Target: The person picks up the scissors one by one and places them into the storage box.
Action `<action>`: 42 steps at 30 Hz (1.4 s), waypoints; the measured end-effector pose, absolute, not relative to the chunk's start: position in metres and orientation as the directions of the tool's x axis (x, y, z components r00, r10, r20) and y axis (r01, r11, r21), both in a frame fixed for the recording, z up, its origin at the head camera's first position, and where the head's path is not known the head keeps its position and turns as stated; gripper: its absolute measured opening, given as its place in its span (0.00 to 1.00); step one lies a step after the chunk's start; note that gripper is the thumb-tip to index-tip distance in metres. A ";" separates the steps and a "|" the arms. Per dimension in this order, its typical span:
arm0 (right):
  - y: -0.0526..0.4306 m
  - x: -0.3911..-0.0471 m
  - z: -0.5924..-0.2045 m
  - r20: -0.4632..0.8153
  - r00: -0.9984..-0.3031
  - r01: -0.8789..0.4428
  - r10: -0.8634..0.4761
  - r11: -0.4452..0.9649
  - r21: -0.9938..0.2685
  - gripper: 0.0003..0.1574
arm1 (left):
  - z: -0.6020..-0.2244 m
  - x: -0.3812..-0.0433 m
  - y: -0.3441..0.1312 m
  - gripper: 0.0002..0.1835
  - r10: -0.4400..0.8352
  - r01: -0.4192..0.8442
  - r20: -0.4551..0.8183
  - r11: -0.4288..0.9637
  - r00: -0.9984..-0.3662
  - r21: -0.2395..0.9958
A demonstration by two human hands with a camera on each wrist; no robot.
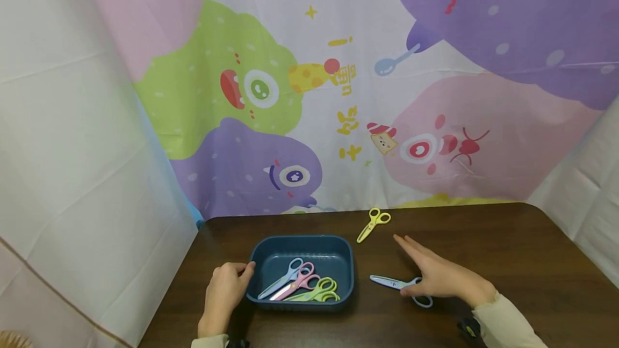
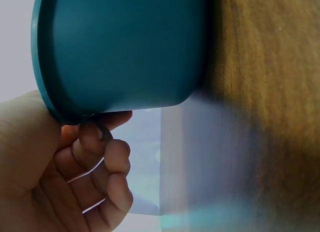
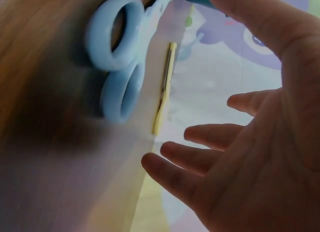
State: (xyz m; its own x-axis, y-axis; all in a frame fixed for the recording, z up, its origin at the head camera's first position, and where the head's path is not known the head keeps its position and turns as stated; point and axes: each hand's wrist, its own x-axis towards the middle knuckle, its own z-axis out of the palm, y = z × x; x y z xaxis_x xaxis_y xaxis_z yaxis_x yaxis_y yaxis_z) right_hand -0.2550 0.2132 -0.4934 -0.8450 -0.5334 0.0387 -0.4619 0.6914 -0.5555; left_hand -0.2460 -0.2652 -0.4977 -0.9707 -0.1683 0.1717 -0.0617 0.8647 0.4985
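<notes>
A dark teal plastic basket holds a blue pair of scissors, a pink pair and green scissors. At its left side my left hand pinches the rim, fingers curled beneath the edge in the left wrist view; the thumb is mostly hidden there. My right hand hovers with fingers spread over light blue scissors that lie on the table. In the right wrist view those scissors sit apart from the palm. Yellow scissors lie farther back.
The brown wooden table carries everything. Behind it hangs a cloth printed with cartoon monsters, and white fabric walls in the left side. A small black object shows by the right wrist.
</notes>
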 end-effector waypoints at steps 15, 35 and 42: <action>0.230 -0.247 -0.501 0.021 -0.868 -0.438 -0.496 0.745 -0.503 0.71 | -0.498 -0.246 -0.265 0.12 -0.166 -0.063 0.165 0.864 -0.972 0.499; 0.237 -0.249 -0.514 0.059 -0.811 -0.513 -0.582 0.658 -0.551 0.33 | -0.497 -0.245 -0.265 0.12 -0.161 -0.056 0.167 0.863 -0.973 0.503; 0.236 -0.250 -0.513 0.038 -0.822 -0.486 -0.569 0.664 -0.568 0.25 | -0.498 -0.245 -0.265 0.12 -0.164 -0.057 0.172 0.864 -0.971 0.501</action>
